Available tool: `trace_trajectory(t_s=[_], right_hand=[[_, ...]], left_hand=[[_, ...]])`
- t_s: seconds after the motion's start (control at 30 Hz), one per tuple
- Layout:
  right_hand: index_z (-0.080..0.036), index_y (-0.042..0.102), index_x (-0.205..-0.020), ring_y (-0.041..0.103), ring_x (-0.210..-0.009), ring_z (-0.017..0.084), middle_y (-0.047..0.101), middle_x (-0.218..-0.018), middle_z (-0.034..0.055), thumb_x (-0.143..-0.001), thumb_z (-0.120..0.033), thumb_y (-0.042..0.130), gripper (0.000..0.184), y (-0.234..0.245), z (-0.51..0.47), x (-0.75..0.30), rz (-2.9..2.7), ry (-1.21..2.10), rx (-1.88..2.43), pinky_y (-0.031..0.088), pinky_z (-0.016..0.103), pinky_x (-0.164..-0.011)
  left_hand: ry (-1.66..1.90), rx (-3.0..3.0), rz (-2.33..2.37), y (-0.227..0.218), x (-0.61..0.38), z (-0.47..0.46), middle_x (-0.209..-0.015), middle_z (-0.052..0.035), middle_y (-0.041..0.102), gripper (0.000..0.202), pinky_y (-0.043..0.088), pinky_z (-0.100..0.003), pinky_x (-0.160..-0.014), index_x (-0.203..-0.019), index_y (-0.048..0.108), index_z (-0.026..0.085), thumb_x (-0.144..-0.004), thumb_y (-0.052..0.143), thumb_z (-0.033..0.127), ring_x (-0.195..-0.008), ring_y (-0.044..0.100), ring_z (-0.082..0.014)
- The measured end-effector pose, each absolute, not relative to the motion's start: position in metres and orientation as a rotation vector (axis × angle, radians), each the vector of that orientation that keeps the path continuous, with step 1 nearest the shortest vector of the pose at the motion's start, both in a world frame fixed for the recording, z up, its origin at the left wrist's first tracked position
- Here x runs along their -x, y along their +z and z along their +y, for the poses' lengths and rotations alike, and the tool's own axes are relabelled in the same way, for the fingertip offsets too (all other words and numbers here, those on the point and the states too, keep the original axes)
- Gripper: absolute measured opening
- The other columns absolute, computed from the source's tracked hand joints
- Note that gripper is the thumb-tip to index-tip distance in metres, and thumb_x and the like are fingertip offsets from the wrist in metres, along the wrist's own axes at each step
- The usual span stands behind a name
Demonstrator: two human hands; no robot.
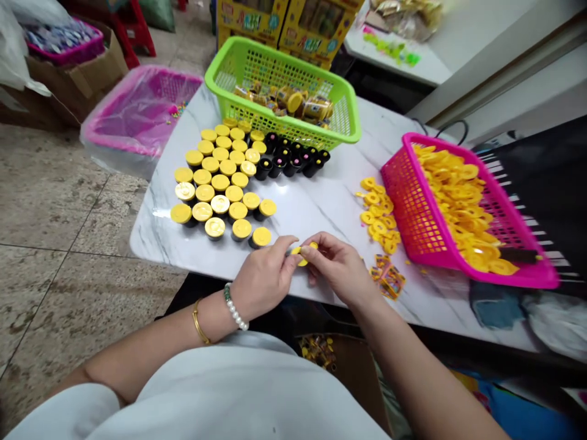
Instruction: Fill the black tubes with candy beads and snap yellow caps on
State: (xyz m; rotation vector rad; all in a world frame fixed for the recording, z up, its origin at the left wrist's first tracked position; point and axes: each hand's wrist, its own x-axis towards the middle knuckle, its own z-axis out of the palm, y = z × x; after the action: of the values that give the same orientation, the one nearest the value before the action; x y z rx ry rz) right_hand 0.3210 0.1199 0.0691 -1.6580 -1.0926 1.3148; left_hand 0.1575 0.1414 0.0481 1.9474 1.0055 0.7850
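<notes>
White marble-pattern counter [321, 208], tiled floor beyond. Left hand [263, 275] and right hand [342, 266] meet over the near edge, fingers pinched narrow on a small yellow plastic piece [302, 263] between them; exact shape partly hidden. My take: thumb and index on its rim, hands braced close, light even pressure so it doesn't flex or slip.

Just right of fingers: stack of glossy printed orange-yellow cards [389, 281], print too small to read. Right and slightly ahead: loose ring-shaped yellow plastic parts [378, 227], then magenta plastic lattice basket [413, 214] full of similar.

Ahead-left: black cups with round yellow lids [220, 183]; lids look embossed, illegible. Farther ahead: lime-green plastic basket [287, 54], then yellow printed cartons [316, 27]; stylised characters, can't read a brand.
</notes>
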Motion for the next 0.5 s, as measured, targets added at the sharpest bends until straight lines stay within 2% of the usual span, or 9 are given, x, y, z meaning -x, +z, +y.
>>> trace_trajectory(t_s=[0.07, 0.2, 0.27, 0.4, 0.5], right_hand=[[-0.017, 0.063, -0.077, 0.046, -0.040, 0.006, 0.057, -0.057, -0.0050, -0.070, -0.047, 0.079, 0.035, 0.066, 0.117, -0.323, -1.042, 1.276, 1.654, 0.038, 0.019, -0.037], [-0.016, 0.067, -0.076, 0.050, -0.047, 0.008, 0.059, -0.061, -0.0015, -0.075, -0.048, 0.074, 0.033, 0.063, 0.113, -0.331, -0.852, 1.317, 1.504, 0.044, 0.021, -0.041], [-0.016, 0.065, -0.071, 0.050, -0.047, 0.008, 0.059, -0.062, -0.0007, -0.072, -0.048, 0.075, 0.034, 0.065, 0.117, -0.336, -0.783, 1.434, 1.444, 0.046, 0.022, -0.041], [-0.017, 0.059, -0.073, 0.044, -0.039, 0.006, 0.053, -0.050, -0.0059, -0.066, -0.044, 0.082, 0.036, 0.075, 0.133, -0.342, -0.925, 1.772, 1.485, 0.038, 0.018, -0.036], [-0.019, 0.053, -0.081, 0.055, -0.044, 0.008, 0.060, -0.058, -0.0053, -0.070, -0.042, 0.081, 0.037, 0.084, 0.141, -0.340, -1.141, 1.844, 1.610, 0.043, 0.018, -0.041]], left_hand=[[0.846, -2.000, 0.973, 0.044, -0.156, 0.138, -0.084, -0.0043, 0.066, 0.033, 0.046, -0.026, -0.068, -0.121, 0.058, 0.015, -0.094, 0.057, 0.032, -0.072, 0.058, -0.0157], [0.736, -2.102, 1.015, 0.043, -0.156, 0.136, -0.084, -0.0053, 0.063, 0.027, 0.047, -0.029, -0.072, -0.110, 0.064, 0.014, -0.092, 0.060, 0.034, -0.078, 0.058, -0.0184], [0.651, -2.125, 1.021, 0.046, -0.157, 0.138, -0.086, -0.0059, 0.063, 0.024, 0.047, -0.029, -0.072, -0.106, 0.063, 0.014, -0.093, 0.059, 0.033, -0.080, 0.058, -0.0192], [0.530, -2.137, 0.995, 0.051, -0.157, 0.140, -0.085, -0.0047, 0.064, 0.019, 0.047, -0.028, -0.071, -0.103, 0.062, 0.014, -0.094, 0.057, 0.030, -0.078, 0.058, -0.0185], [0.506, -2.135, 0.963, 0.050, -0.157, 0.142, -0.083, -0.0038, 0.065, 0.019, 0.047, -0.028, -0.071, -0.108, 0.061, 0.015, -0.094, 0.057, 0.027, -0.076, 0.059, -0.0178]])
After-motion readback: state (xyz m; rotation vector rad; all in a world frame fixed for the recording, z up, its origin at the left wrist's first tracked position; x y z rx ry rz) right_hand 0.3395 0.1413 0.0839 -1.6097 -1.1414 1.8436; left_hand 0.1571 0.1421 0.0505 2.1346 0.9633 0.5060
